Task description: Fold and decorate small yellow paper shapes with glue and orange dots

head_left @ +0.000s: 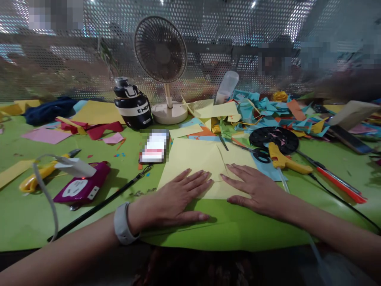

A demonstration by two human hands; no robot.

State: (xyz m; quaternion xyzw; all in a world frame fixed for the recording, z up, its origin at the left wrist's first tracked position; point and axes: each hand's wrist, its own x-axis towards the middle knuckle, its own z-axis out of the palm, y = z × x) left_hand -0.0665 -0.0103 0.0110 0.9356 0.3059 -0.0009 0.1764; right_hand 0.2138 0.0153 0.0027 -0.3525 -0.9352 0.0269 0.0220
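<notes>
Pale yellow paper [190, 159] lies on the green tabletop in front of me, with a crease or cut edge running down its right half. My left hand [181, 194] rests flat on its lower left part, fingers stretched out and the thumb reaching past the near edge. Over the lower right part, my right hand [253, 186] lies flat with its fingers spread. Neither hand grips anything. Black-handled scissors [262, 155] lie just beyond my right hand, partly over the paper's far right side. Light blue paper [272, 171] shows from under the yellow paper.
A phone [154, 147], a purple power adapter [83, 184] and yellow pliers [41, 174] lie left. Behind stand a black bottle [132, 105] and a fan [162, 51]. Right are a glue gun [285, 161], a red cutter [342, 184], a black round tray [274, 139] and blue scraps [258, 111].
</notes>
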